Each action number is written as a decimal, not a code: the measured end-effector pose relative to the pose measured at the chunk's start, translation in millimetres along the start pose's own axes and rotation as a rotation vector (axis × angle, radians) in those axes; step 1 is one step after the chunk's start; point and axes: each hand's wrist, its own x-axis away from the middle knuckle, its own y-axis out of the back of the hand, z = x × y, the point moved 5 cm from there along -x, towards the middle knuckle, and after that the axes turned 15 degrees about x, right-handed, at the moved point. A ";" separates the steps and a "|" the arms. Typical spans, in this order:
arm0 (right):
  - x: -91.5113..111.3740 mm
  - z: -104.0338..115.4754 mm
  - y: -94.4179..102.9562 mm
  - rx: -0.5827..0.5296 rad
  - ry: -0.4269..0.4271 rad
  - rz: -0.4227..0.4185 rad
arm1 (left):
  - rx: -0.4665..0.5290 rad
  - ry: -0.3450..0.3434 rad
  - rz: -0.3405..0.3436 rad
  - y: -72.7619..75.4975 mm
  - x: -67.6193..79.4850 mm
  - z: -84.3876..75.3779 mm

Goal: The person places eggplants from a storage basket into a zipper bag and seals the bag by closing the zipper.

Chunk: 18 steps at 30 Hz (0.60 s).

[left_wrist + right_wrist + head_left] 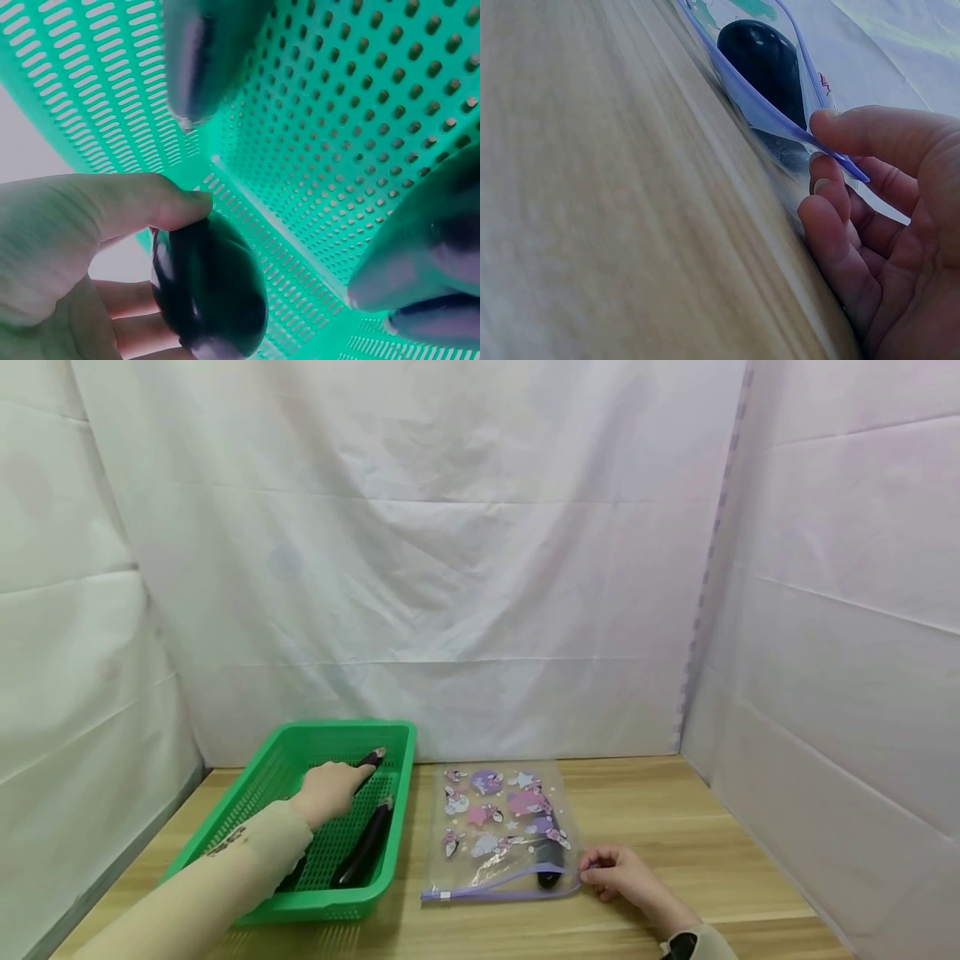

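In the left wrist view, my left hand (82, 247) holds a dark eggplant (214, 289) between thumb and fingers, over the inside of the green basket (408, 802). The head view shows the left hand (332, 785) at that eggplant, its stem end (377, 754) pointing to the far right. Another eggplant (367, 843) lies in the basket beside it. My right hand (621, 881) pinches the right corner of a clear printed zipper bag (498, 843) at its purple zip edge (776, 116). Inside the bag, along its right side, lies an eggplant (761, 64).
More eggplants (427, 232) lie in the basket, partly hidden by the left arm in the head view. A white slider (446, 896) sits at the zip's left end. White cloth (465, 568) hangs behind and beside the wooden table (652, 802).
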 end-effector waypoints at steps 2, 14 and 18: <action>0.0 0.0 0.6 -0.001 -0.005 -0.001 | 0.008 0.000 -0.003 3.0 1.0 -0.9; -3.6 -5.6 0.7 -0.017 0.006 0.002 | 0.066 0.035 0.013 14.0 9.3 3.0; -3.1 -6.9 0.3 -0.008 0.001 0.000 | 0.077 0.033 0.011 15.7 12.0 2.8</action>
